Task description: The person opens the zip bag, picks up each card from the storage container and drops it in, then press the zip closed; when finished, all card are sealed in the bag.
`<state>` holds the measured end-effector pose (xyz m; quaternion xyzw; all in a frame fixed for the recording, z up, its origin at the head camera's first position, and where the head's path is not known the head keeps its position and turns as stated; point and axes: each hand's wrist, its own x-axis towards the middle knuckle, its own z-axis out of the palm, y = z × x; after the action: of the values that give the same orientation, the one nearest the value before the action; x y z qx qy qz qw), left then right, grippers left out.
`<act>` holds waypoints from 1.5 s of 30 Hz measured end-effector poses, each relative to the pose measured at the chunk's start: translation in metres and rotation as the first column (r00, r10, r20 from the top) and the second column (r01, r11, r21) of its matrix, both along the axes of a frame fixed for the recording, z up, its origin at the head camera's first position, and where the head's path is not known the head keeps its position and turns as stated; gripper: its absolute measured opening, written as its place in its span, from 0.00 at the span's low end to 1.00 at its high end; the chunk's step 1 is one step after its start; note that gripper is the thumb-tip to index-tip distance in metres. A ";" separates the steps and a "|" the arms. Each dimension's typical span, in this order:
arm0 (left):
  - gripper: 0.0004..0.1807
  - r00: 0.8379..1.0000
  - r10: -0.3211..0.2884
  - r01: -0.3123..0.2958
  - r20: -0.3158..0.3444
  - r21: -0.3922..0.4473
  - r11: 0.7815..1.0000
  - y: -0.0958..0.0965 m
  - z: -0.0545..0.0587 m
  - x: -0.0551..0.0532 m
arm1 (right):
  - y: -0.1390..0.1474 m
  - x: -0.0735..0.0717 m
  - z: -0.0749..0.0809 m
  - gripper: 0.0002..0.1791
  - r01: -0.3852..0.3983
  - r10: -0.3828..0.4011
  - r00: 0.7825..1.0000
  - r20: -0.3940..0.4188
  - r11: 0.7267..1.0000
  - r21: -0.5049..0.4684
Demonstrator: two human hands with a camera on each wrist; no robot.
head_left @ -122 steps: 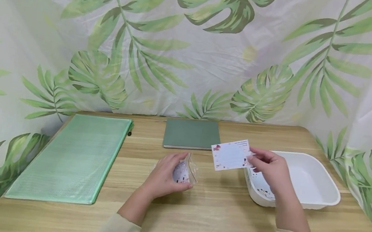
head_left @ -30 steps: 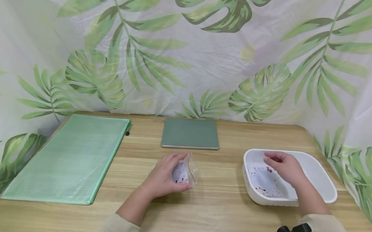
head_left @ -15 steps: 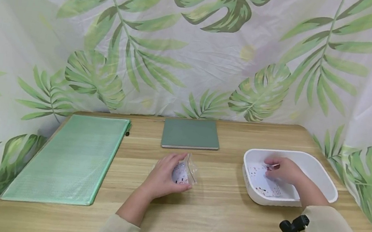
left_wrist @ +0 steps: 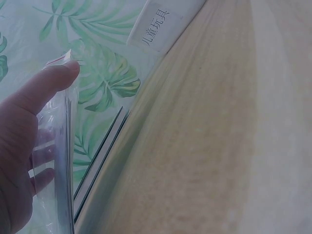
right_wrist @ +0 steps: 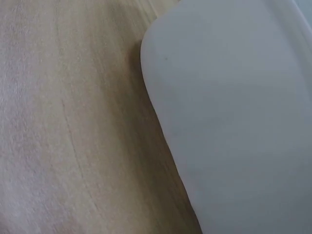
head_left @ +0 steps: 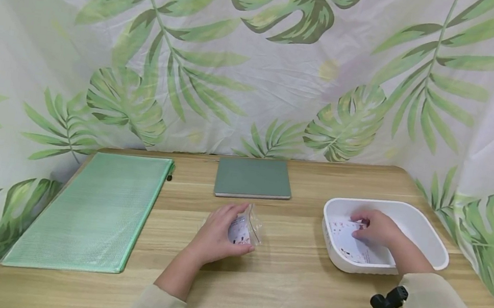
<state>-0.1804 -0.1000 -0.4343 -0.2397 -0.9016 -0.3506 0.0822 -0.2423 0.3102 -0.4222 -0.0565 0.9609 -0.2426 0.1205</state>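
Note:
My left hand (head_left: pixel 217 233) grips a small clear zip bag (head_left: pixel 256 225) above the middle of the table, its mouth facing right. Printed cards (head_left: pixel 238 231) stand inside the bag; the left wrist view shows their thin edges (left_wrist: pixel 63 165) behind the plastic, with the thumb at the bag's top. Over on the right, my right hand (head_left: pixel 378 229) reaches into a white plastic basin (head_left: pixel 425 248). Its thumb and fingers pinch at a white card with small red and dark prints (head_left: pixel 351 243) lying in the basin's left part. The fingertips are partly hidden.
A green mesh zip folder (head_left: pixel 92 212) lies at left. Behind the bag is a dark green notebook (head_left: pixel 253 178). The basin's near wall (right_wrist: pixel 234 122) fills the right wrist view, and a leaf-print cloth (head_left: pixel 284 76) hangs behind the wooden table (head_left: pixel 275 301).
Seconds ago the right hand held a card near the bag. It has since moved over the basin and down to the cards, shifting one slightly. The left hand keeps its place.

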 end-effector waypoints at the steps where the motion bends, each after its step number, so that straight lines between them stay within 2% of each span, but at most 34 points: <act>1: 0.50 1.000 0.000 0.000 0.000 0.001 1.000 0.000 0.000 0.000 | 0.001 0.000 0.000 0.22 -0.002 0.002 1.000 -0.002 1.000 0.005; 6: 0.50 1.000 -0.002 0.002 0.001 0.003 1.000 0.000 0.000 0.000 | 0.002 0.002 0.005 0.19 0.019 -0.019 1.000 -0.006 1.000 0.011; 11: 0.50 1.000 -0.004 0.004 -0.007 0.006 1.000 0.000 0.000 0.000 | 0.005 0.005 0.012 0.15 0.010 -0.011 1.000 -0.013 1.000 -0.024; 20: 0.50 1.000 0.002 -0.002 -0.004 0.001 1.000 0.000 0.000 0.000 | 0.015 0.013 0.032 0.18 -0.007 0.009 1.000 0.020 0.990 -0.138; 24: 0.50 1.000 0.005 -0.005 -0.006 -0.002 1.000 0.000 -0.001 0.000 | 0.019 0.017 0.042 0.21 0.019 -0.016 1.000 0.019 0.986 -0.167; 30: 0.50 1.000 0.006 -0.006 0.001 -0.006 1.000 0.000 -0.002 0.000 | 0.019 0.027 0.056 0.27 0.093 -0.100 0.995 -0.021 0.971 -0.222; 34: 0.50 1.000 0.006 -0.006 0.009 -0.008 1.000 0.000 -0.001 0.000 | 0.016 0.033 0.060 0.28 0.161 -0.187 0.981 -0.055 0.937 -0.311; 36: 0.50 1.000 0.005 -0.005 0.011 -0.010 1.000 0.000 0.000 0.000 | 0.013 0.037 0.061 0.29 0.192 -0.237 0.968 -0.084 0.911 -0.366; 38: 0.50 1.000 0.004 -0.004 0.011 -0.011 1.000 0.000 0.000 0.000 | 0.008 0.040 0.060 0.29 0.216 -0.293 0.949 -0.116 0.873 -0.437; 42: 0.50 1.000 0.004 -0.004 0.007 -0.014 1.000 0.000 -0.001 0.000 | -0.007 0.045 0.060 0.28 0.248 -0.408 0.898 -0.167 0.780 -0.574; 45: 0.50 1.000 0.004 -0.004 0.007 -0.014 1.000 0.000 0.000 0.000 | -0.021 0.049 0.059 0.26 0.245 -0.443 0.878 -0.178 0.738 -0.629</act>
<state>-0.1801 -0.0997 -0.4346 -0.2372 -0.9048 -0.3450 0.0779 -0.1933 0.2887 -0.3627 0.0519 0.8371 -0.5341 -0.1063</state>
